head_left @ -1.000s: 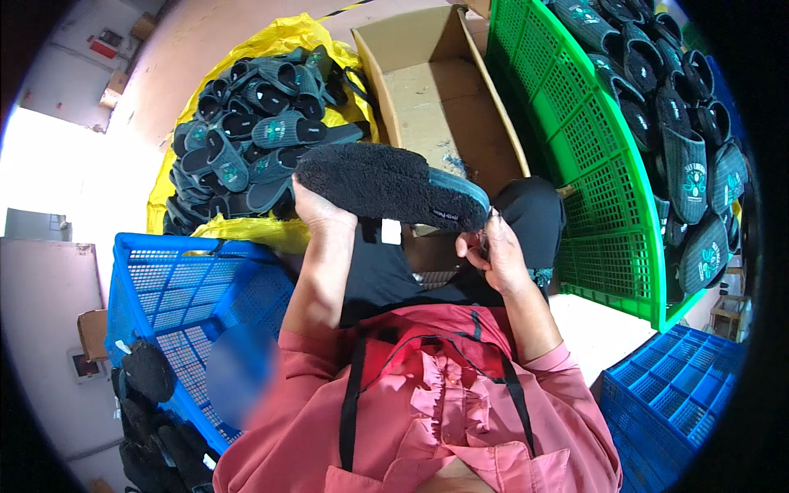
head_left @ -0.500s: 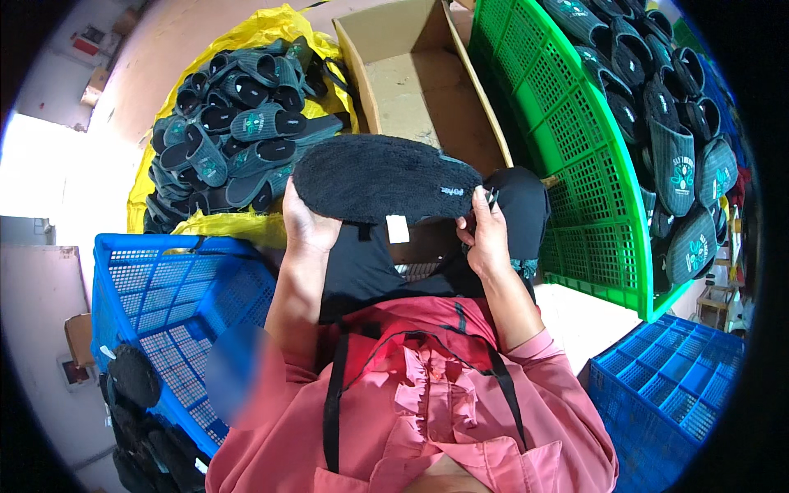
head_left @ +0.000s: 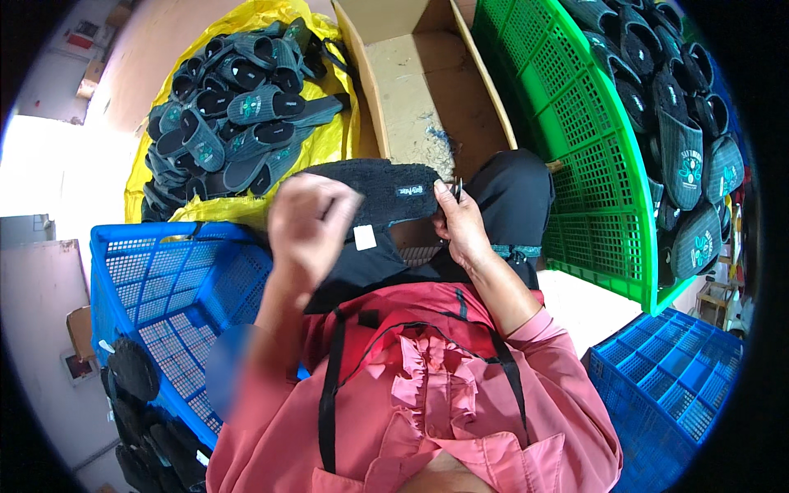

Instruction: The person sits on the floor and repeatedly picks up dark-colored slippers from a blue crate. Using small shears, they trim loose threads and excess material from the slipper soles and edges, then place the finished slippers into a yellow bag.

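A black fleecy slipper sole (head_left: 382, 182) with a small woven label and a white tag (head_left: 365, 237) is held level above my lap. My right hand (head_left: 464, 226) is closed on its right end, thumb on top. Metal tips, apparently of small snips (head_left: 458, 188), stick up from the same hand. At the other end, my left hand (head_left: 311, 220) is in front of the sole with curled fingers. Motion blurs it, so its grip on the sole cannot be made out.
Finished slippers (head_left: 222, 107) are heaped on a yellow sack (head_left: 333, 148) at far left. A cardboard box (head_left: 403, 74) with lint stands ahead. Right are a green crate (head_left: 567, 156) of slippers and a blue crate (head_left: 657, 370). Black soles (head_left: 136, 370) hang beside the left blue crate (head_left: 177, 271).
The slipper sole has shifted left and its left end is now partly behind my left hand. That hand has come off the sole's edge and curled. My right hand has moved slightly left.
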